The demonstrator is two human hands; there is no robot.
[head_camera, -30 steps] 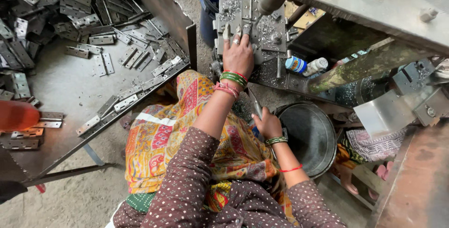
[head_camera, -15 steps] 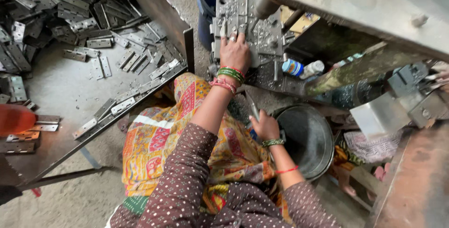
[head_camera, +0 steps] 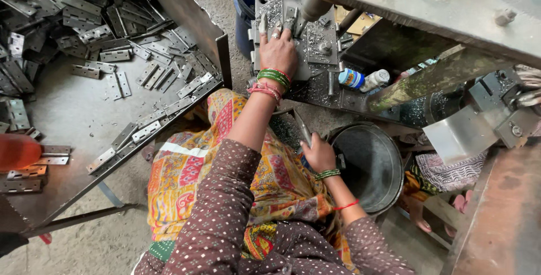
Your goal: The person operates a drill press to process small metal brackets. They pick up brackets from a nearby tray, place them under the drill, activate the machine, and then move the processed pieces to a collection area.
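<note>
Currently, head view: the only view; a person sits at a press, both hands at work.
Left hand: the left hand [head_camera: 277,49] lies flat on the die plate [head_camera: 293,32], fingers spread apart and reaching forward beside the ram [head_camera: 313,5], clamped on nothing that shows; whether a small piece lies under the fingertips cannot be told.
Right hand: the right hand [head_camera: 319,154] is low beside the lap, at the rim of the round tub [head_camera: 366,168], fingers curled together around a thin dark metal piece [head_camera: 301,128] that sticks up from it.
Work piece: no hinge shows clearly under the ram; the place beneath it is hidden by the left hand and by metal chips.
Stock: loose hinges [head_camera: 112,55] lie heaped on the tray [head_camera: 67,111] to the person's left, well apart from the plate.
Nearby: a small bottle [head_camera: 363,79] lies just beside the plate.
Step in hand: judged as seating or clearing a piece on the plate, before any stroke.
Next move calls for: fingers drawn well away from the ram, and the piece set square in its seat.
Risk: fingers close by the ram.
</note>
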